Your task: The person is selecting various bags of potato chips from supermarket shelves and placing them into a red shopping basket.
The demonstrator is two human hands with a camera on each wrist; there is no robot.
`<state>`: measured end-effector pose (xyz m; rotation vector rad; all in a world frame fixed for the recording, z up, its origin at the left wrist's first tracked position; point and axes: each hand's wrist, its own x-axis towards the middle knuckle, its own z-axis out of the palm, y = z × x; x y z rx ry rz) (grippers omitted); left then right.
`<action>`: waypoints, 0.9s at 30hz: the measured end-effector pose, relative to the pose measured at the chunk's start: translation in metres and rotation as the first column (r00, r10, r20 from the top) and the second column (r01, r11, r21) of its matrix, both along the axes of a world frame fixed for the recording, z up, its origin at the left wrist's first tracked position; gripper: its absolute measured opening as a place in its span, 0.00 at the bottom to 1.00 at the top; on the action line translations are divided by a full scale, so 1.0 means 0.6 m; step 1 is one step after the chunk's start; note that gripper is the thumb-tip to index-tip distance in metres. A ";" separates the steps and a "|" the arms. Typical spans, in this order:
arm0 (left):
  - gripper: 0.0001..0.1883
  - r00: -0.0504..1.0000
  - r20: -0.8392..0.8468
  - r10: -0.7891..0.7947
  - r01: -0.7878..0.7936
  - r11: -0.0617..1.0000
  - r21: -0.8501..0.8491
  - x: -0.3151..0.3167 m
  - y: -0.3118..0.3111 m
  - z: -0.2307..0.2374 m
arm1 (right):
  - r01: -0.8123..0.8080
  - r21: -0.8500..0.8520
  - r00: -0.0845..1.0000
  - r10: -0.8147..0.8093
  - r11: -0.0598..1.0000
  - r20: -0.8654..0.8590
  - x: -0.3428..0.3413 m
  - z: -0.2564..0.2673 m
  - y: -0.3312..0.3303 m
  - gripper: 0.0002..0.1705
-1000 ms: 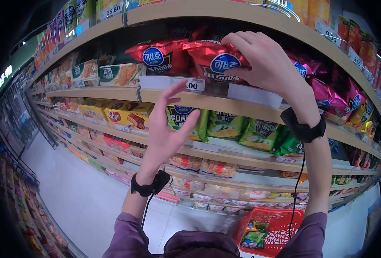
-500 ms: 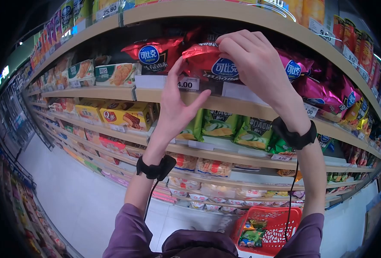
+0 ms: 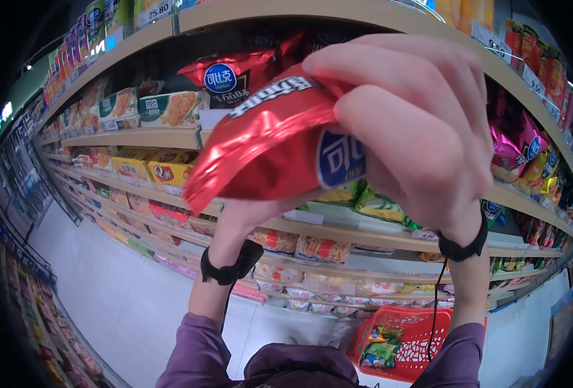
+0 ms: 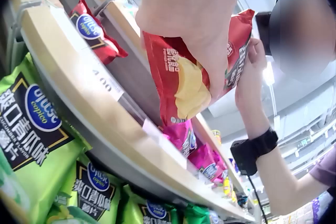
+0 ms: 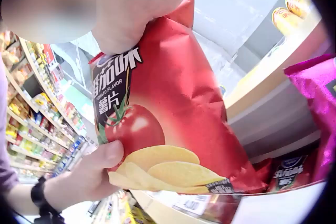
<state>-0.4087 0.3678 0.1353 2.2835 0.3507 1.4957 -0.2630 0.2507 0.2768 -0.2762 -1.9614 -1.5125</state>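
Note:
A red bag of tomato-flavor potato chips (image 3: 267,149) is held up off the shelf, close to the head camera. My right hand (image 3: 422,116) grips it by its upper part, fingers curled over the edge. In the right wrist view the bag's front (image 5: 178,92) shows a tomato and chips. There my left hand (image 5: 86,176) pinches its lower corner, thumb on the front; in the head view that hand is mostly hidden behind the bag. The left wrist view shows the bag (image 4: 168,77) between both hands.
Another red chip bag (image 3: 225,77) lies on the same shelf, with magenta bags (image 3: 516,145) to the right. Green cucumber chip bags (image 4: 37,140) stand one shelf lower. A red shopping basket (image 3: 428,317) holding several snack packs is on the floor below.
The red chip bag has come off the shelf toward the head camera in my right hand, tilting as it came. My left hand has moved from beside it to its lower part.

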 end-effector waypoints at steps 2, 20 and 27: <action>0.42 0.993 0.041 -0.109 0.112 0.989 -0.101 -0.014 -0.025 -0.010 | 0.014 -0.038 0.999 -0.012 0.999 0.044 0.000 0.006 0.001 0.24; 0.33 0.947 0.306 -0.101 0.312 0.522 -0.794 -0.076 -0.110 -0.170 | -0.932 -0.363 0.313 -0.463 0.020 -0.829 0.002 -0.357 0.008 0.50; 0.28 0.954 0.188 -0.235 0.271 0.395 -0.878 -0.080 -0.125 -0.186 | -0.970 -0.233 0.210 -0.700 -0.065 -0.683 0.011 -0.392 -0.030 0.37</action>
